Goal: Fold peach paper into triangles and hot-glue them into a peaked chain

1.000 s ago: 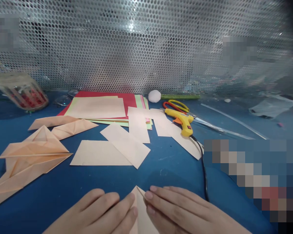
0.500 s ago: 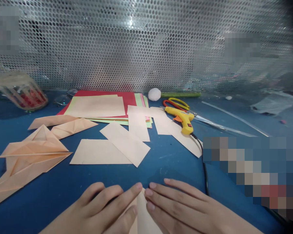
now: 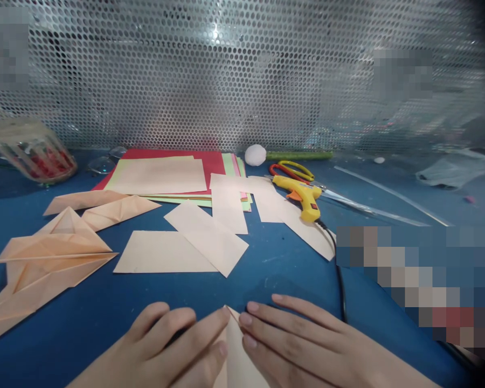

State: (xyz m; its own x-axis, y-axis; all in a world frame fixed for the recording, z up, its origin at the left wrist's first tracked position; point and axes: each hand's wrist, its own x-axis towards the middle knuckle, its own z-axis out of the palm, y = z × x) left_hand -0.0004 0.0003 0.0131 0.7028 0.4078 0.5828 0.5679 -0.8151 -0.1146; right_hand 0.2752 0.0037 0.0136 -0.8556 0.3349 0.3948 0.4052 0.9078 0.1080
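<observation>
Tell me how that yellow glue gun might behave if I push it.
The glue gun would probably stay rigid, since its body looks like hard plastic. Its attached black cord would likely trail or tug. The pale paper sheet under its handle may slide along with it.

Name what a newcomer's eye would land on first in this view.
Probably the bright yellow glue gun, right of centre over pale paper strips, with the red sheet at the back of the table a close rival. Next, likely the left hand and right hand at bottom centre, fingers on a pale creased paper, and the peach folded papers at far left.
</observation>
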